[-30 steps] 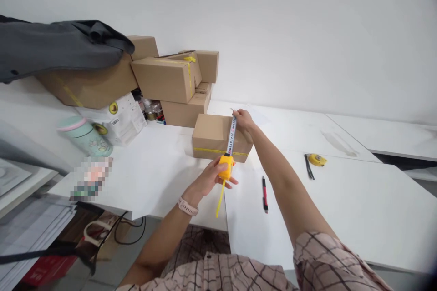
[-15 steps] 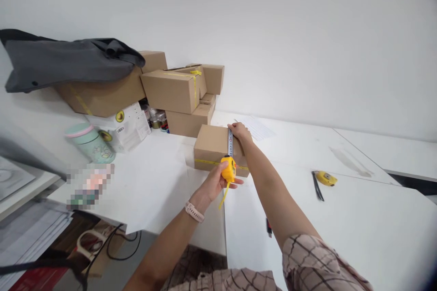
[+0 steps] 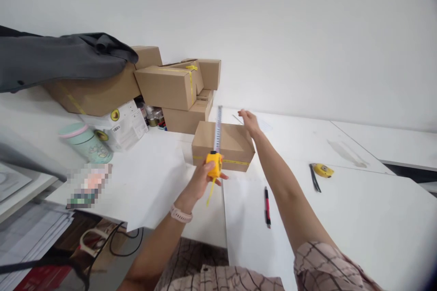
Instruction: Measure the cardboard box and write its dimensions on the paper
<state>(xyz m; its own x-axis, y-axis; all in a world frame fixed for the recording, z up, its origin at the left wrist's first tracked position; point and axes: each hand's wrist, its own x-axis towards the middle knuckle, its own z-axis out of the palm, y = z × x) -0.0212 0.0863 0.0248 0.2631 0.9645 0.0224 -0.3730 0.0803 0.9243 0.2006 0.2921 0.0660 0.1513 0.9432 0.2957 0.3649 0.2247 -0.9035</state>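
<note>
My left hand (image 3: pixel 198 181) grips a yellow tape measure (image 3: pixel 214 165) at the near side of a small closed cardboard box (image 3: pixel 236 144) with yellow tape along its front. A stretch of the blade (image 3: pixel 217 131) sticks out of the case, pointing away from me above the box, its far end free. From the case hangs a short yellow strap (image 3: pixel 210 194). My right hand (image 3: pixel 250 122) hovers by the box's far right corner, off the blade, fingers loosely extended with nothing visible in them.
Stacked cardboard boxes (image 3: pixel 167 88) and a dark grey cloth item (image 3: pixel 61 59) fill the back left. Nearer are a mint tumbler (image 3: pixel 87 143) and a white avocado-print box (image 3: pixel 128 127). A red-black pen (image 3: pixel 267 207) and another yellow tape measure (image 3: pixel 322 170) lie on the white table (image 3: pixel 362 218).
My right hand has let go of the blade end and moved slightly right. My left hand has shifted left with the tape measure, its blade now swung left and raised.
</note>
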